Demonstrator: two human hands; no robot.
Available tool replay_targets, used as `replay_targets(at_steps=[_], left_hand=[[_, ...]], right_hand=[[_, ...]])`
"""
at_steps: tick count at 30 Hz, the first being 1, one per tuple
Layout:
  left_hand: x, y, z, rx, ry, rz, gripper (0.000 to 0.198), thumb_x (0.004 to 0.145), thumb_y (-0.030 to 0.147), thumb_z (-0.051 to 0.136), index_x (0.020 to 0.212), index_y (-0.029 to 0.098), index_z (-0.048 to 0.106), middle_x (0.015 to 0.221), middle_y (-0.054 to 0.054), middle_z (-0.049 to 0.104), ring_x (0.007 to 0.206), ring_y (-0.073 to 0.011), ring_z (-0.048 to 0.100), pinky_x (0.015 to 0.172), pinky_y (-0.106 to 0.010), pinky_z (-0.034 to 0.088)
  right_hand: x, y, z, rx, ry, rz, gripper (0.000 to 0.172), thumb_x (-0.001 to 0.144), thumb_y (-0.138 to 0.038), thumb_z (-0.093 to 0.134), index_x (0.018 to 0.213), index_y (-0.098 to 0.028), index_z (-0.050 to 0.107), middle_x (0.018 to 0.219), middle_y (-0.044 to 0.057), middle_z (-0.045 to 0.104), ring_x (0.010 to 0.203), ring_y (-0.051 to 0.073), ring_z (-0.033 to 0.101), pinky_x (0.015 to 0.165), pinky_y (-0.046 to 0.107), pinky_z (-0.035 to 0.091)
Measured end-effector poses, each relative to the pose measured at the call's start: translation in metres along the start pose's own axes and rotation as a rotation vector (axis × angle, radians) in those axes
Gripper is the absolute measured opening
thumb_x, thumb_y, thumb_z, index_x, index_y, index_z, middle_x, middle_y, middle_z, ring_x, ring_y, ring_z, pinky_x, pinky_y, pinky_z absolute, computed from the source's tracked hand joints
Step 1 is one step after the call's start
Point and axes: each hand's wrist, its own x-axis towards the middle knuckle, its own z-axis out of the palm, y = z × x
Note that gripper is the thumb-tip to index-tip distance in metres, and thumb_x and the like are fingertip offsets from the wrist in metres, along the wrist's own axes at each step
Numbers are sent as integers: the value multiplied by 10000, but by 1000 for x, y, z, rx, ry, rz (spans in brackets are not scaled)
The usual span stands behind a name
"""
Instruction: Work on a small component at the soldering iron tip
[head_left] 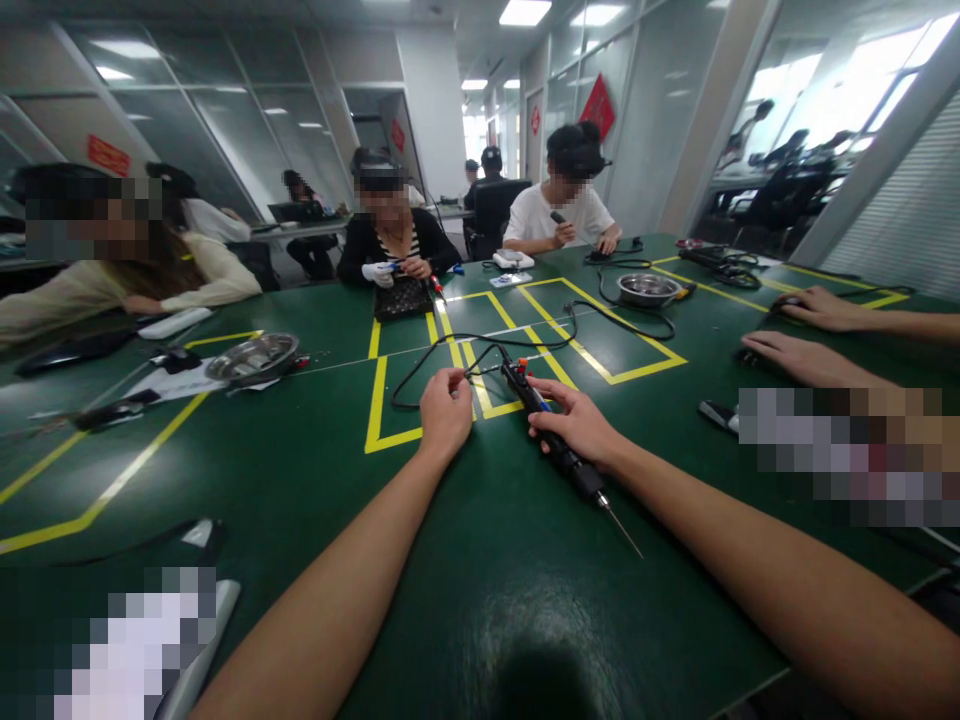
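My right hand [576,422] is wrapped round a black electric screwdriver [564,455]. Its long thin bit points toward me and to the right, low over the green table. A small red part shows near the tool's far end. From that end runs a black cable [427,348], looping left and then away across the table. My left hand [448,412] is closed, its curled fingertips at the cable just left of the screwdriver. Part of the cable is hidden behind this hand.
Yellow tape [379,400] marks boxes on the green table [315,520]. Metal bowls stand at left [255,358] and right [649,288]. At right rest another person's hands [795,350]. Across the table, people [562,205] handle tools. A pixelated object [135,650] lies front left.
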Motion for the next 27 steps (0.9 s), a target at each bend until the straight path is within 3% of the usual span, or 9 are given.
replay_targets(at_steps=[2,4,6,8,10,21,24,27], left_hand=[[-6,13,1,-78,-43,109,246,956,312,533,1130,196,663,1083,-93,665,933,-201,655,832,-343,546],[-11,23,2,-115,-90,208,289,973,348,532,1196,212,657,1137,-95,619,909,-181,643,792,-319,549],[-14,29,2,-132,-144,253,330,974,372,543,1253,225,642,1160,-92,573,859,-160,630,761,-307,554],[-16,30,3,-134,-183,257,346,971,385,554,1270,233,636,1173,-86,538,816,-142,615,758,-310,562],[-16,29,3,-129,-204,249,330,971,390,556,1247,234,648,1174,-82,521,810,-136,608,769,-313,566],[-19,31,2,-84,-165,282,172,998,332,500,1054,199,593,1090,-77,551,948,-183,587,851,-327,531],[-20,29,3,-99,-140,273,156,1004,325,490,1041,195,568,1073,-76,551,935,-179,580,852,-329,524],[-21,27,3,-113,-138,260,151,1001,329,497,1035,194,557,1076,-74,549,919,-172,578,845,-323,524]], right_hand=[[-4,3,6,-85,-62,32,757,797,-184,726,1498,-278,456,821,9,703,501,123,640,422,229,532],[-7,7,9,-147,-103,23,782,806,-211,724,1525,-271,422,831,15,703,495,121,636,431,236,543],[-9,10,12,-198,-104,-47,756,787,-224,737,1495,-273,476,1092,81,696,563,119,653,458,259,575],[-10,14,13,-256,-85,-135,715,768,-225,745,1451,-291,543,1353,116,579,678,137,673,480,277,596],[-10,16,13,-302,-66,-195,691,757,-207,743,1420,-318,585,1433,103,514,811,179,679,513,287,609],[-11,11,14,-386,-36,-340,633,727,-121,733,1328,-313,670,1352,83,565,1244,297,549,884,434,603],[-10,13,14,-354,-23,-324,635,722,-122,740,1323,-315,672,1350,78,569,1134,267,611,834,408,619],[-11,14,15,-312,-28,-249,643,752,-169,732,1366,-332,636,1369,89,542,820,185,662,558,318,620]])
